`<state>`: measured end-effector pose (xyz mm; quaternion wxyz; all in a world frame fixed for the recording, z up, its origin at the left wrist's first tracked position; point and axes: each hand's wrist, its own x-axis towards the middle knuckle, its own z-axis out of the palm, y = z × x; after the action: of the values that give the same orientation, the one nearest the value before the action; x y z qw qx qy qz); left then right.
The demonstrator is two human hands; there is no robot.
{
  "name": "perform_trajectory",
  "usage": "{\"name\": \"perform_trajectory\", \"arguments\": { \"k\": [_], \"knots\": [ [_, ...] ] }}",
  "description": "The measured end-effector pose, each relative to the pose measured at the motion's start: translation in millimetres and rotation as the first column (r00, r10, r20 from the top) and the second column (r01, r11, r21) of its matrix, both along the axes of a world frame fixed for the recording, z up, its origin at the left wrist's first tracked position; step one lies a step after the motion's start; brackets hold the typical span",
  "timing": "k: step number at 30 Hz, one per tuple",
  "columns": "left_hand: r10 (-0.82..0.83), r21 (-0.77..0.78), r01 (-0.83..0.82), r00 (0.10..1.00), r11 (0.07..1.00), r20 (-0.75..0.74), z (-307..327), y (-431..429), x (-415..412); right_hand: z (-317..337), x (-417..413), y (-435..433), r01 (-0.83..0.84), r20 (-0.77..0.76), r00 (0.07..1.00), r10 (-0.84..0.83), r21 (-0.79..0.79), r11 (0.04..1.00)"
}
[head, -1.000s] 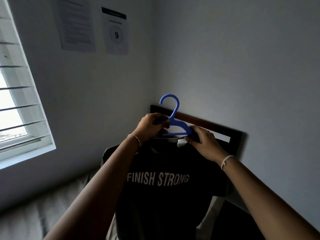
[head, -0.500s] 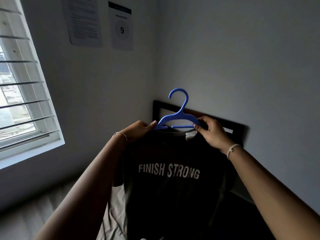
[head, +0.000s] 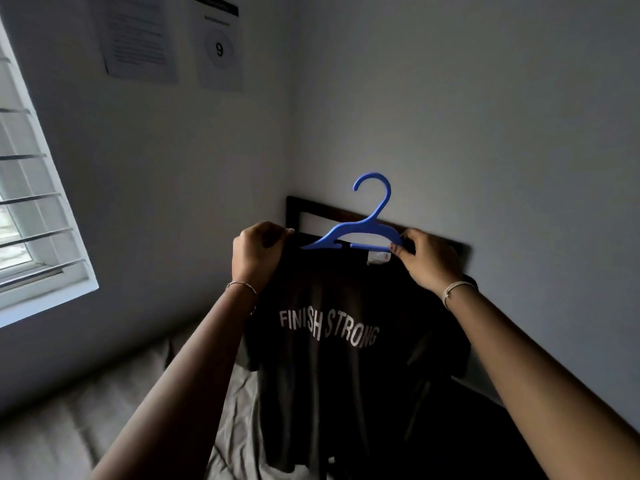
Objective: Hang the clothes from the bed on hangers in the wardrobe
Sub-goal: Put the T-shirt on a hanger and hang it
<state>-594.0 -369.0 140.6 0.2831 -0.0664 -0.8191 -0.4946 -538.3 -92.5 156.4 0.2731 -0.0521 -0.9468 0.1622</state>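
Note:
A dark T-shirt (head: 343, 382) printed "FINISH STRONG" hangs in front of me above the bed (head: 114, 420). A blue plastic hanger (head: 360, 230) sits in its neck opening, hook upward. My left hand (head: 258, 252) grips the shirt's left shoulder by the hanger's left tip. My right hand (head: 427, 259) pinches the hanger's right arm together with the collar, near the white neck label. The wardrobe is out of view.
A dark wooden headboard (head: 311, 211) stands against the wall corner behind the shirt. A louvred window (head: 31, 216) is on the left. Two paper sheets (head: 173, 39) are taped high on the wall. Dark fabric lies on the bed at lower right.
My hands have moved apart along the shirt's shoulders, spreading the shirt wider on the hanger. The left hand went from the hanger's middle to the left shoulder, and more of the hanger shows.

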Motion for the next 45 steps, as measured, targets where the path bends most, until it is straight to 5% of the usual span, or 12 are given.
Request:
{"name": "perform_trajectory", "arguments": {
  "k": [4, 8, 14, 20, 30, 45],
  "knots": [
    [-0.080, -0.118, 0.097, 0.987, 0.988, 0.143, 8.6, 8.7, 5.8, 2.0, 5.5, 9.0, -0.016, -0.022, 1.000, 0.014, -0.087, 0.996],
    [-0.124, -0.206, 0.131, 0.991, 0.970, 0.047, 18.4, 18.4, 9.7, 5.0, 21.0, 18.0, -0.082, -0.063, 0.995, 0.072, -0.168, 0.982],
    [-0.436, -0.418, 0.433, 0.895, 0.798, 0.095, 23.2, 72.1, 10.9, 13.6, 58.3, 32.6, -0.089, -0.094, 0.993, 0.076, -0.154, 0.984],
    [-0.655, -0.323, 0.652, 0.747, 0.686, 0.115, 21.4, 149.1, 37.2, 14.1, 117.8, 79.8, -0.031, -0.092, 0.996, 0.007, -0.259, 0.965],
    [-0.739, -0.453, 0.694, 0.665, 0.559, 0.107, 22.9, 242.6, 136.8, -21.3, 288.8, 144.2, 0.368, -0.041, 0.912, -0.407, -0.354, 0.860],
    [-0.864, -0.476, 0.783, 0.496, 0.401, 0.088, 18.4, 233.7, 377.3, -18.6, 567.0, 80.2, 0.471, -0.048, 0.833, -0.552, -0.461, 0.752]
  ]
}}
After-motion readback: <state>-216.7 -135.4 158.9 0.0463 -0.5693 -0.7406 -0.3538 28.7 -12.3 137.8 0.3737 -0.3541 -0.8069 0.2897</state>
